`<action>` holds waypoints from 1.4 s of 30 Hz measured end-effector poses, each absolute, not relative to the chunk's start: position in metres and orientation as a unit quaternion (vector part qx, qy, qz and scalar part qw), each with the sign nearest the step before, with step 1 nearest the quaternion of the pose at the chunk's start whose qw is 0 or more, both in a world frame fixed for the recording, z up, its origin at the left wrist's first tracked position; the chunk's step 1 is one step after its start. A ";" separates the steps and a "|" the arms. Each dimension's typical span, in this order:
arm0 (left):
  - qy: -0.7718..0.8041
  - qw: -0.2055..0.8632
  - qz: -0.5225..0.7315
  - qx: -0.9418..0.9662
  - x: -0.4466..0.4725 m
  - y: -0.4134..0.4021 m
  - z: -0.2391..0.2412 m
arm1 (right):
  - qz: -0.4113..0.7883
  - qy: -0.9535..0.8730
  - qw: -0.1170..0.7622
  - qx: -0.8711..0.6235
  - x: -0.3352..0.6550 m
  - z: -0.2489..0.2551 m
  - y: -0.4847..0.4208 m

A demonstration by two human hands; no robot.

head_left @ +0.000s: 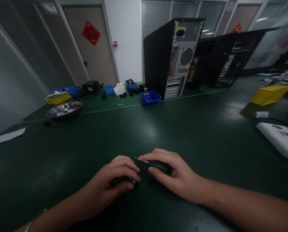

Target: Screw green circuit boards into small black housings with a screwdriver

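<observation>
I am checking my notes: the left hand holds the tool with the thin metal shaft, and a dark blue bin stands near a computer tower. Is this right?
Not quite, the hand is wrong: the head view shows the tool with the thin metal shaft in the right hand. A dark blue bin does stand near a computer tower.

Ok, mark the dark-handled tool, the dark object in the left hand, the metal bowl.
Dark-handled tool (159, 166), head view: handle.
Dark object (135, 183), head view: exposed end.
Metal bowl (53, 112), head view: left side.
</observation>
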State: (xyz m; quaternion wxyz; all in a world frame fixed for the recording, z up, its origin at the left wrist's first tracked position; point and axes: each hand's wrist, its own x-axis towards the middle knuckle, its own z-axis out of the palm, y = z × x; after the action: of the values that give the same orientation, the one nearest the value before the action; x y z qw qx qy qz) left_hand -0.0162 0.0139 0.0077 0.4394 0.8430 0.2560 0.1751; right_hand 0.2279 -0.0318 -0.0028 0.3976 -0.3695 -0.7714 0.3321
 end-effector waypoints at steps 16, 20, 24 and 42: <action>0.331 0.323 0.144 0.875 -0.013 0.000 0.002 | 0.329 -0.778 0.389 -0.369 0.229 -0.004 -0.031; 0.341 0.323 0.164 0.868 -0.013 -0.003 -0.001 | 0.330 -0.778 0.389 -0.366 0.230 -0.004 -0.032; 0.367 0.316 0.110 0.868 -0.010 0.000 0.004 | 0.330 -0.778 0.386 -0.369 0.230 -0.004 -0.033; 0.392 0.326 0.127 0.851 -0.013 0.004 0.003 | 0.334 -0.776 0.380 -0.377 0.229 -0.003 -0.033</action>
State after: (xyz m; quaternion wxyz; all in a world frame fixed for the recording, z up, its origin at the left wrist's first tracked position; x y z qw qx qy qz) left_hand -0.0130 0.0041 0.0031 0.3259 0.8510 0.3918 0.1269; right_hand 0.2295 -0.0329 -0.0035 0.3799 -0.3768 -0.7761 0.3337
